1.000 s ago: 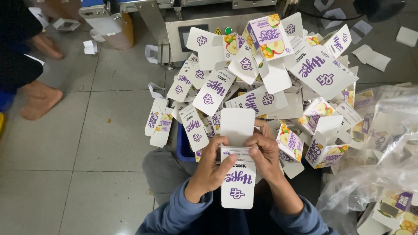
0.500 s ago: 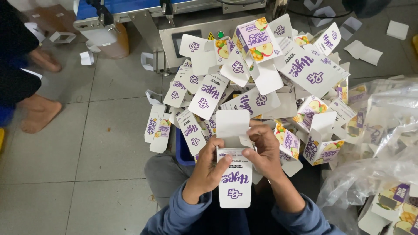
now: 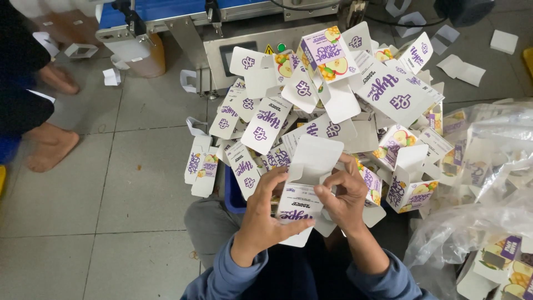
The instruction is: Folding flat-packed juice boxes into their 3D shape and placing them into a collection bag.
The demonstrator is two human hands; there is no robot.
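Held carton [image 3: 302, 208]: gripped between left hand [image 3: 266, 216] and right hand [image 3: 344, 197], above the lap.
Carton heap [image 3: 333, 105]: piled just behind the hands.
Machine [image 3: 222, 33]: set behind the heap.
Plastic bag [image 3: 483, 211]: laid right of the hands.
Bare feet [image 3: 50, 144]: placed far left on the floor [image 3: 111, 194].

Heap of flat white and purple cartons [image 3: 333, 111], printed with fruit, piled high ahead and spilling over a blue bin [image 3: 234, 191]. Two cartons [image 3: 201, 166] lying apart on the grey tiled floor [image 3: 133, 183] just left of the heap. Metal machine [image 3: 222, 39] with blue top behind the heap; small dark screen and green button on its front. Clear plastic bags [image 3: 483, 222] of more cartons at right. Loose white scraps [image 3: 461, 69] scattered on floor at top right. Bare feet [image 3: 50, 147] of another person at left edge.
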